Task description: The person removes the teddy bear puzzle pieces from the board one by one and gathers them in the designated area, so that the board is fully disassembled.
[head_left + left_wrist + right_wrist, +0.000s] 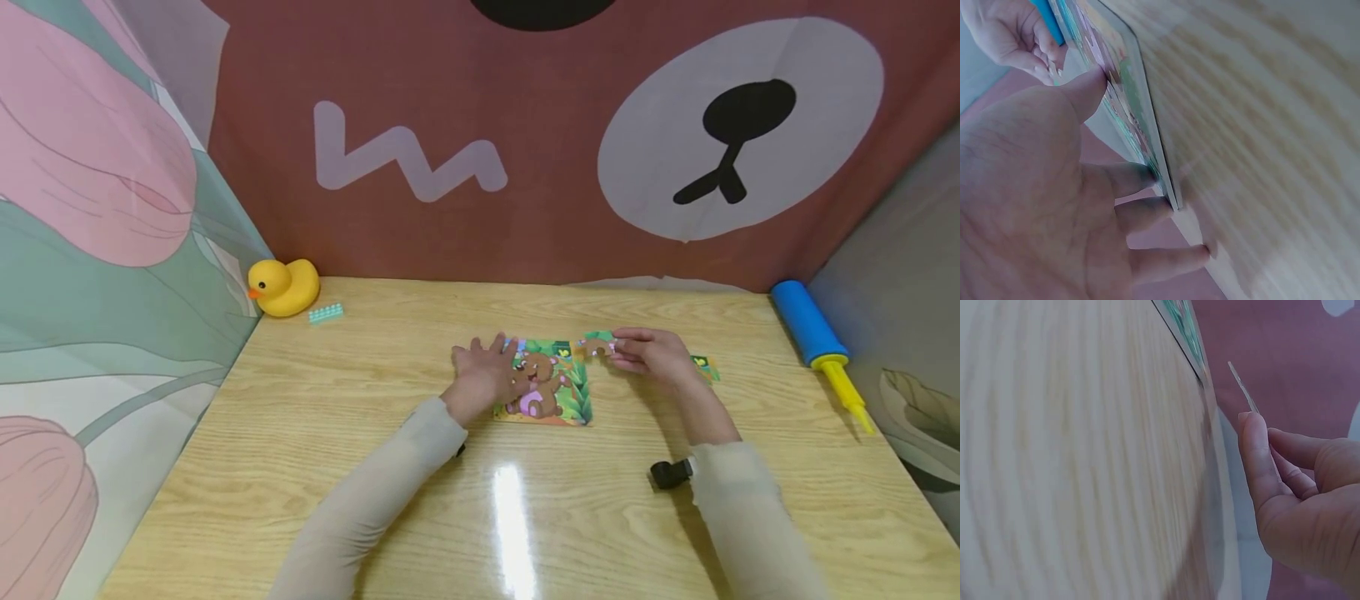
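A picture puzzle with a brown bear (543, 404) lies flat on the wooden table. Spread over its left side, my left hand (483, 375) touches it with thumb and fingertips; the left wrist view shows those fingers (1138, 181) along the puzzle's edge (1138, 75). Just right of the puzzle, my right hand (656, 354) pinches a small puzzle piece (597, 344) showing brown and green. In the right wrist view this piece (1243, 386) is seen nearly edge-on, raised off the table. Another piece (705, 367) lies beyond the right hand, partly hidden by it.
A yellow rubber duck (285, 287) and a small teal studded strip (326, 313) sit at the back left. A blue and yellow pump (817, 342) lies along the right edge. Behind the table (360, 367) hangs a brown cloth (540, 208).
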Available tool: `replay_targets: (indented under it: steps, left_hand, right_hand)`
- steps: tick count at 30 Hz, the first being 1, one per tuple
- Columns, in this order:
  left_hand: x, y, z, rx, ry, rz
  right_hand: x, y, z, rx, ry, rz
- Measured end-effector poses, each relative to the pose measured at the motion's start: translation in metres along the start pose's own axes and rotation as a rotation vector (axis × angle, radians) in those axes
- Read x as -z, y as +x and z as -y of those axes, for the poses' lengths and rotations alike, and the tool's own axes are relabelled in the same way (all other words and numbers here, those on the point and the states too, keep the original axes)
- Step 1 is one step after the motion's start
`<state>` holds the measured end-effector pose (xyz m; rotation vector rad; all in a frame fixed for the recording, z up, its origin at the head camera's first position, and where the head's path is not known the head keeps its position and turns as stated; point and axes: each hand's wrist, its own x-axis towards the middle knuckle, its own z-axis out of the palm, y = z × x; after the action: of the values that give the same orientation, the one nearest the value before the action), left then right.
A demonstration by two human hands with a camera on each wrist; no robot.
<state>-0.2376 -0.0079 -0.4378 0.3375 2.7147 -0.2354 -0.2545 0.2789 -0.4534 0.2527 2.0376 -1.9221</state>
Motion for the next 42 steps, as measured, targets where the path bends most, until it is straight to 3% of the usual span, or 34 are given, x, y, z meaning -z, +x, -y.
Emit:
replay_targets:
  steps: [5,12,21,33,42]
  left_hand:
    - [-0.001,-0.002,0.001,0.022,-0.049,0.013]
    - [-0.003,-0.002,0.002,0.000,-0.154,0.009]
    - [-0.005,0.000,0.002,-0.005,-0.141,-0.003]
    - [-0.002,-0.004,0.000,0.007,-0.140,0.007]
    - [-0.001,-0.005,0.000,0.008,-0.152,0.004]
  right_hand:
    - [0.014,-0.005,-0.002,0.006,0.027,-0.011]
    - [0.036,-0.016,-0.009,0.002,-0.010,-0.017]
    - [0.062,-0.026,-0.014,-0.022,0.016,-0.069]
    - [0.081,-0.033,-0.021,-0.052,0.031,-0.083]
    - [0.082,-0.039,-0.022,-0.008,-0.169,-0.107]
